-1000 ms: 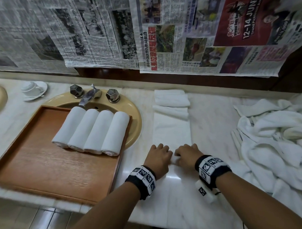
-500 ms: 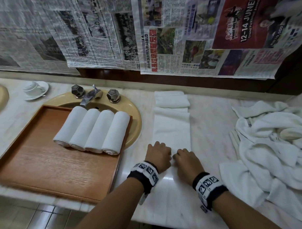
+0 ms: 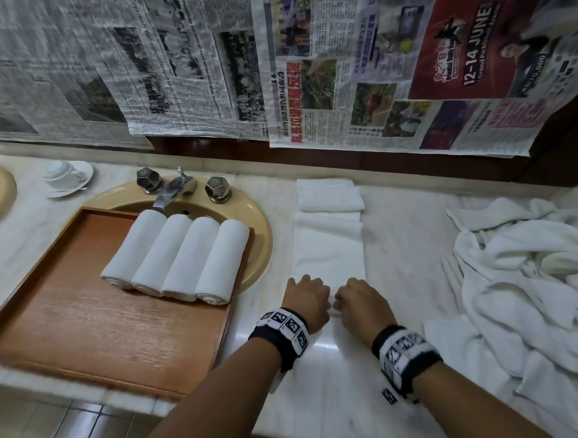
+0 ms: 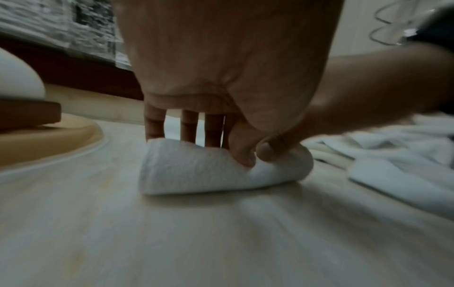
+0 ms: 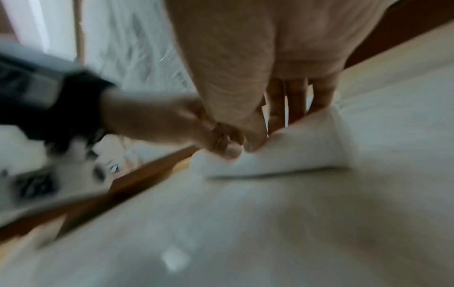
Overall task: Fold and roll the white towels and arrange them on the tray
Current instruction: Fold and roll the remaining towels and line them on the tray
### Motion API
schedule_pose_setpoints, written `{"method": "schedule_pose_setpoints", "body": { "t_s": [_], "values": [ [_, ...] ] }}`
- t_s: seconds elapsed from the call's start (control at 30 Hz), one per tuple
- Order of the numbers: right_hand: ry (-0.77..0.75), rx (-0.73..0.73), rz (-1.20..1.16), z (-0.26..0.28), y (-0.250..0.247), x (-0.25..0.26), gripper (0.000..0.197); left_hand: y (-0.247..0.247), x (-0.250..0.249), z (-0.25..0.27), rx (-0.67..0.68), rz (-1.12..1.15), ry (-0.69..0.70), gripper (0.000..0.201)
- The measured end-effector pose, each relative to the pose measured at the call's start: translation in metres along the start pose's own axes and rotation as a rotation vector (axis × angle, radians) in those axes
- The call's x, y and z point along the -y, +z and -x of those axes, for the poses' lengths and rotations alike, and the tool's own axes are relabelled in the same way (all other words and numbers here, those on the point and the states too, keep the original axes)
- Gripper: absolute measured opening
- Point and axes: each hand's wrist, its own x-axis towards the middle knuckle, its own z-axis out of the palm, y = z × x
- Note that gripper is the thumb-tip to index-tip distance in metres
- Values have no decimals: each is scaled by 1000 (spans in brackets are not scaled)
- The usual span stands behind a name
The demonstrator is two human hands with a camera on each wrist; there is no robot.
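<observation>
Both hands sit side by side on the near end of the towel (image 3: 328, 250), a folded strip lying just right of the sink (image 3: 258, 233); the left hand (image 3: 305, 300) and right hand (image 3: 362, 301) each curl fingers and thumb round the started roll (image 4: 221, 167). Four rolls (image 3: 176, 258) lie on the tray (image 3: 88, 324) over the sink. The terry looks soft, light and springy, so it likely loosens unless held near both ends of the roll.

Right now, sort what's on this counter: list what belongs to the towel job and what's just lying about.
Belongs to the job:
left hand and right hand, rolling the folded towel
four rolled towels
wooden tray
folded stack
towel pile

Lying about:
cup and saucer
tap
newspapers
</observation>
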Motion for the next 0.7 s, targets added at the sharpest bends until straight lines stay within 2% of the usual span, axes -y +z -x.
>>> {"method": "schedule_pose_setpoints", "body": {
  "t_s": [0.07, 0.17, 0.23, 0.3, 0.43, 0.53, 0.57, 0.63, 0.67, 0.7],
  "values": [
    [-171, -91, 131, 13, 14, -3, 19, -4, 3, -8, 53, 19, -46, 23],
    [-222, -136, 124, 14, 23, -9, 38, -6, 3, -15, 46, 57, -87, 24],
    [-152, -81, 92, 7, 16, -8, 36, -1, 1, -12, -60, 66, -86, 22],
    [-76, 22, 100, -2, 5, -3, 24, -1, -1, -3, -168, 65, -57, 12],
    [87, 198, -50, -31, -12, -5, 30, 14, 0, 3, -197, 8, 2, 27],
    [203, 278, -280, -45, -17, -13, 25, 8, 5, -4, -144, 39, 1, 23],
    [218, 249, -312, -46, -14, -16, 21, 4, 7, -8, -111, 34, 0, 20],
    [167, 36, -254, -39, -5, -18, 9, -5, 12, -17, -57, 31, -2, 18],
    [76, -74, -168, -33, 1, -19, 3, -9, 15, -22, -30, 44, -11, 21],
    [-30, -132, -85, -26, 6, -19, 8, -13, 17, -28, 2, 64, -28, 24]
  ]
}}
